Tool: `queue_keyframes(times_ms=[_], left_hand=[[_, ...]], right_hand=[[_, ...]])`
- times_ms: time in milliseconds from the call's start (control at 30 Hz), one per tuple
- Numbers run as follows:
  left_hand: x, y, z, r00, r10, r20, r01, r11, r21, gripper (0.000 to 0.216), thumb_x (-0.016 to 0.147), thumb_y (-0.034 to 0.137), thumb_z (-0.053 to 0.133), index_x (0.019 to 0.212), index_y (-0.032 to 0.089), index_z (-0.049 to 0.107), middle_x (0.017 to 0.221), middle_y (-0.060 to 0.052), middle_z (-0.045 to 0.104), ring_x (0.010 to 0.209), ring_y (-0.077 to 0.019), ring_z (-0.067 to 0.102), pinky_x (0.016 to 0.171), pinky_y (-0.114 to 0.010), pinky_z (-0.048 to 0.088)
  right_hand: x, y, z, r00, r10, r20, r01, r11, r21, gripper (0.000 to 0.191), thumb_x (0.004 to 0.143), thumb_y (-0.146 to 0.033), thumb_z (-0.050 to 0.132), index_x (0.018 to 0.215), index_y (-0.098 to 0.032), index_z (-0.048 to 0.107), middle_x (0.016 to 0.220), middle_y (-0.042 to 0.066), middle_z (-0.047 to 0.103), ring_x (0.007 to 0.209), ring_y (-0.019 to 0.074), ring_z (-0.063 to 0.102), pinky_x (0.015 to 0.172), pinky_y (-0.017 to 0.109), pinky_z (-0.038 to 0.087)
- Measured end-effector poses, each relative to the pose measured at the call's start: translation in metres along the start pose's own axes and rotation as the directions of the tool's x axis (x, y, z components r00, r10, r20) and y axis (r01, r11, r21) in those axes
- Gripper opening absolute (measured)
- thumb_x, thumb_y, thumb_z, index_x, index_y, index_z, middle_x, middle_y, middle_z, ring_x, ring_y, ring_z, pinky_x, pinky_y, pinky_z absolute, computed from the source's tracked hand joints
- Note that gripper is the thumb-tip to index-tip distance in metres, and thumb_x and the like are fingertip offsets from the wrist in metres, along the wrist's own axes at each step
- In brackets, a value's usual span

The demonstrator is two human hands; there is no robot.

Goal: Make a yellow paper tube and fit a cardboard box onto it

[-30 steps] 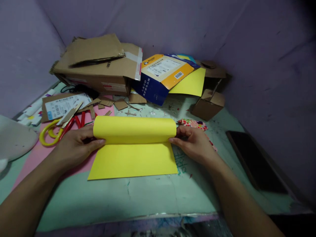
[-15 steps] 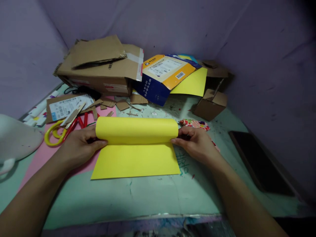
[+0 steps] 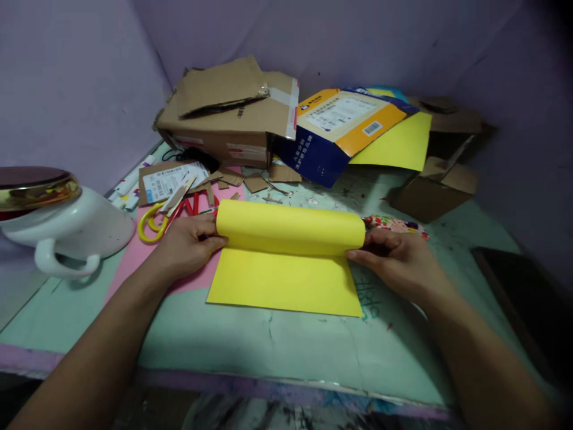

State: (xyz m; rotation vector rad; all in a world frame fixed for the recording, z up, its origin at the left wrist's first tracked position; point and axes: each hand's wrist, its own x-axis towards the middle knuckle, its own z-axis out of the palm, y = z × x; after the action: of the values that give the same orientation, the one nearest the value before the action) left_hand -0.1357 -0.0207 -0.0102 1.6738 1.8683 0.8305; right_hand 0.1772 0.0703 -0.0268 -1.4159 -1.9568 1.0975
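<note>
A sheet of yellow paper (image 3: 286, 280) lies on the table, its far part curled over towards me into a loose, uncreased roll. At the roll's left end my left hand (image 3: 188, 248) pinches the paper, thumb on the near side and the other fingers partly behind it. My right hand (image 3: 398, 257) grips the right end in the same way. Under and left of the yellow sheet is pink paper (image 3: 134, 263). Yellow-handled scissors (image 3: 150, 224) rest on it beyond my left hand. A floral-patterned item (image 3: 398, 226) lies just behind my right hand.
At the back stand a brown cardboard box (image 3: 224, 143), a blue and orange carton (image 3: 322, 155) and a small open cardboard box (image 3: 434, 188). A white lidded mug (image 3: 89, 221) is on the left, a dark flat device (image 3: 514, 298) on the right. Cardboard scraps (image 3: 255, 183) lie in between.
The camera view has turned left, so everything appears further right and more of the mug shows. Both hands keep their hold, and the yellow paper's curl looks nearly the same.
</note>
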Motion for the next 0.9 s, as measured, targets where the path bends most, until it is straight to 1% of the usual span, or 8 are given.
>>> queue_keyframes(times_ms=[133,200,333,500,633,733,833,900], left_hand=[[0.002,-0.002,-0.001,1.000,0.023,0.020,-0.024,0.998,0.056,0.016,0.070,0.027,0.057,0.069,0.019,0.070,0.090,-0.004,0.072,0.097,-0.0258,0.064,0.089,-0.035,0.047],[0.002,-0.003,-0.002,0.999,0.031,0.028,-0.033,0.997,0.067,0.017,0.071,0.028,0.055,0.069,0.018,0.069,0.087,-0.004,0.071,0.094,-0.0255,0.065,0.087,-0.036,0.048],[0.002,-0.002,-0.001,0.999,0.027,0.039,-0.030,0.997,0.072,0.019,0.072,0.030,0.055,0.065,0.017,0.067,0.083,-0.004,0.069,0.094,-0.0256,0.064,0.087,-0.036,0.047],[0.002,-0.001,-0.001,0.999,0.007,0.048,-0.012,0.994,0.110,0.020,0.072,0.029,0.055,0.064,0.016,0.068,0.080,-0.004,0.069,0.086,-0.0247,0.065,0.077,-0.033,0.049],[0.001,-0.003,-0.001,0.999,0.015,0.042,-0.020,0.993,0.112,0.020,0.073,0.030,0.055,0.070,0.017,0.069,0.082,-0.004,0.070,0.087,-0.0239,0.065,0.078,-0.032,0.049],[0.001,-0.003,0.000,0.999,0.003,0.050,-0.006,0.997,0.076,0.019,0.073,0.029,0.056,0.077,0.017,0.070,0.087,-0.003,0.071,0.091,-0.0237,0.064,0.081,-0.032,0.049],[-0.001,0.000,-0.003,0.995,-0.026,0.095,0.023,0.999,0.038,0.021,0.073,0.029,0.058,0.086,0.018,0.070,0.089,-0.002,0.071,0.092,-0.0233,0.064,0.083,-0.032,0.049],[-0.005,0.001,-0.012,0.987,-0.060,0.151,0.050,0.996,0.074,0.027,0.072,0.030,0.060,0.095,0.019,0.069,0.090,-0.001,0.072,0.088,-0.0227,0.064,0.080,-0.032,0.050]], right_hand=[[0.000,0.002,0.000,1.000,-0.002,-0.016,0.002,1.000,-0.031,0.019,0.063,-0.037,0.068,0.070,-0.019,0.067,0.071,0.004,0.070,0.065,0.0212,0.061,0.061,0.032,0.046],[0.000,0.002,0.000,1.000,-0.008,-0.019,0.008,0.999,-0.032,0.019,0.063,-0.036,0.067,0.071,-0.019,0.068,0.072,0.004,0.070,0.065,0.0214,0.061,0.061,0.033,0.046],[-0.001,0.001,-0.001,1.000,-0.024,-0.019,0.024,1.000,-0.017,0.019,0.064,-0.036,0.068,0.072,-0.020,0.069,0.073,0.004,0.071,0.066,0.0215,0.062,0.061,0.033,0.046],[-0.001,-0.001,0.001,1.000,-0.015,-0.010,0.015,1.000,0.002,0.016,0.063,-0.035,0.067,0.070,-0.020,0.067,0.072,0.003,0.071,0.066,0.0220,0.062,0.062,0.034,0.048],[-0.001,0.001,0.002,1.000,-0.028,0.008,0.028,1.000,0.002,0.016,0.065,-0.036,0.066,0.067,-0.021,0.065,0.068,0.003,0.069,0.067,0.0225,0.062,0.062,0.034,0.049],[-0.001,0.000,0.001,0.999,-0.031,0.019,0.031,0.999,-0.017,0.016,0.066,-0.036,0.065,0.069,-0.021,0.065,0.069,0.003,0.068,0.068,0.0227,0.062,0.062,0.034,0.048],[-0.002,-0.002,-0.001,0.999,-0.030,0.020,0.031,0.999,-0.034,0.015,0.066,-0.036,0.064,0.069,-0.021,0.065,0.070,0.003,0.069,0.067,0.0223,0.061,0.061,0.032,0.047],[-0.002,-0.002,-0.001,0.999,-0.043,0.012,0.043,0.997,-0.062,0.015,0.066,-0.035,0.064,0.068,-0.021,0.065,0.070,0.003,0.069,0.066,0.0216,0.061,0.060,0.032,0.046]])
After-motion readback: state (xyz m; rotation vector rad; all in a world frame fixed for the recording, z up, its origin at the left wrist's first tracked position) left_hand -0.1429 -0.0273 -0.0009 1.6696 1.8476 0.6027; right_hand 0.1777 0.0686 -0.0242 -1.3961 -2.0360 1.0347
